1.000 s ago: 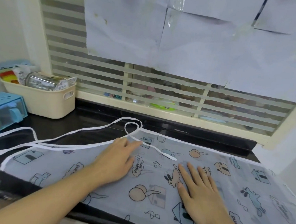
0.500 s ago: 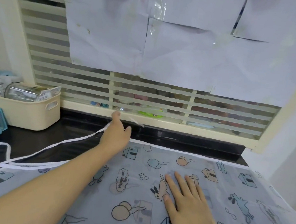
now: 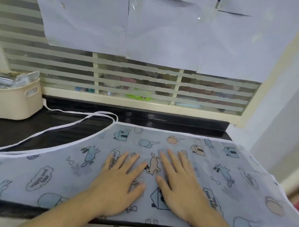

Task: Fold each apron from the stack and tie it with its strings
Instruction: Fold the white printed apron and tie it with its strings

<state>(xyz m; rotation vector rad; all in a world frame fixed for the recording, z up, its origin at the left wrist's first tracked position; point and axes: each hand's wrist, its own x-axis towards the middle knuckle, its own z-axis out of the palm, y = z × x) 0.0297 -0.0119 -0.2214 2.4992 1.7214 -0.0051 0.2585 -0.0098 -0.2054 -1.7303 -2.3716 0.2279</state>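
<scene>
A black surface (image 3: pixel 20 131) sits under a window. The apron (image 3: pixel 212 171) lies spread out on it. The left hand (image 3: pixel 120 185) and right hand (image 3: pixel 181 184) press it flat, fingers straight.

Two bare forearms are showing at the bottom edge, with no sleeves covering them as far as the picture reaches. The left hand (image 3: pixel 120 185) and the right hand (image 3: pixel 181 184) are wearing no gloves, rings, watches or bracelets; fingernails are looking short and unpainted.
</scene>
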